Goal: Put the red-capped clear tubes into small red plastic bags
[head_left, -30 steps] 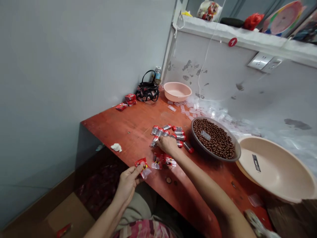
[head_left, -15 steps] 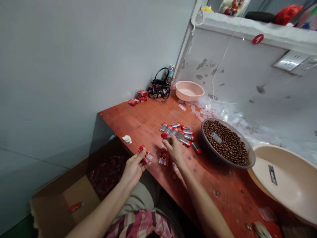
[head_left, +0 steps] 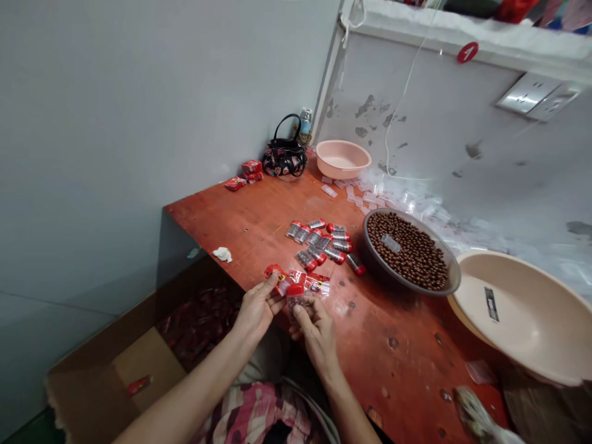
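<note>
Close to the table's front edge, my left hand (head_left: 256, 312) pinches a red printed wrapper (head_left: 276, 276) with a clear end. My right hand (head_left: 316, 336) grips a small clear container with a red cap (head_left: 295, 291), its cap touching or nearly touching the wrapper. More red wrappers (head_left: 318, 283) lie on the table just beyond. Past them lies a cluster of red-capped containers (head_left: 319, 240) with dark contents. To the right, a grey bowl (head_left: 454, 285) holds many brown balls (head_left: 411, 250), with an uncapped clear container (head_left: 391, 243) lying on top.
A large beige basin (head_left: 522, 333) stands at the right and a pink basin (head_left: 342, 161) at the back. Clear plastic pieces (head_left: 416, 200) pile along the wall. A black handbag (head_left: 284, 159) and red packets (head_left: 252, 168) sit at the far left. A cardboard box (head_left: 97, 382) stands below.
My right hand has come back from the cluster towards my left hand, bringing one red-capped container to the wrapper. My left hand still holds the wrapper. The camera view has shifted slightly.
</note>
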A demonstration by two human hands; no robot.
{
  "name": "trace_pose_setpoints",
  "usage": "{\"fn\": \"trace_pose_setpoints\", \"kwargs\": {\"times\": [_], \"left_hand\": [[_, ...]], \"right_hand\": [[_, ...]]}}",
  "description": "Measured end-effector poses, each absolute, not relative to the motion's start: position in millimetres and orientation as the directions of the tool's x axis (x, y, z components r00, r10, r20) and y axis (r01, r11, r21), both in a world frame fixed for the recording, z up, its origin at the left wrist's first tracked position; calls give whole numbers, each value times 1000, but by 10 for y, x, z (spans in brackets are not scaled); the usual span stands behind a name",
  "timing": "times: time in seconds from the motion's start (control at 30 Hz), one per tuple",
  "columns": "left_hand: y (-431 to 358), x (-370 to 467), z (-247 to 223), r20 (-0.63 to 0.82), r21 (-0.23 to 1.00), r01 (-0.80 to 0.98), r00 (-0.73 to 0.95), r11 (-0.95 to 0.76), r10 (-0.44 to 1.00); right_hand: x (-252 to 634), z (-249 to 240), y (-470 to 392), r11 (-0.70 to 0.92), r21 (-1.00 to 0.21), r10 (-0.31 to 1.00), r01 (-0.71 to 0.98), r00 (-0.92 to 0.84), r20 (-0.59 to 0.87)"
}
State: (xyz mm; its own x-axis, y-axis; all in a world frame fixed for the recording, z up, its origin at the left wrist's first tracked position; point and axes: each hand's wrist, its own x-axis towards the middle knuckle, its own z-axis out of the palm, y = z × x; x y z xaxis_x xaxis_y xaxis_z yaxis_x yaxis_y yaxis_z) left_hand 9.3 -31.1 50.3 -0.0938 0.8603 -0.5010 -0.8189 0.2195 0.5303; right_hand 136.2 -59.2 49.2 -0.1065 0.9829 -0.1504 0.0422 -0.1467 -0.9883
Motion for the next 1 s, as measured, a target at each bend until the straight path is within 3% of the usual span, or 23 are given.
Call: {"fn": "trace_pose_setpoints", "kwargs": {"times": [0.37, 0.63, 0.87, 1.0], "left_hand": [[-296, 163, 551, -364, 663, -714, -45, 224, 930], [-285, 224, 515, -348, 675, -675, 66, 298, 935], [-262, 183, 607, -301, 749, -589, 109, 305, 948], [-250, 184, 616, -293, 774, -563, 89, 291, 952]], "right_hand": [[1397, 413, -555, -144, -989, 984, -35, -108, -140], [1381, 439, -560, -38, -997, 999, 61, -9, -38], [1419, 383, -475, -215, -954, 964, -206, -199, -175], [1405, 414, -464, -188, -960, 976, -208, -150, -159]]}}
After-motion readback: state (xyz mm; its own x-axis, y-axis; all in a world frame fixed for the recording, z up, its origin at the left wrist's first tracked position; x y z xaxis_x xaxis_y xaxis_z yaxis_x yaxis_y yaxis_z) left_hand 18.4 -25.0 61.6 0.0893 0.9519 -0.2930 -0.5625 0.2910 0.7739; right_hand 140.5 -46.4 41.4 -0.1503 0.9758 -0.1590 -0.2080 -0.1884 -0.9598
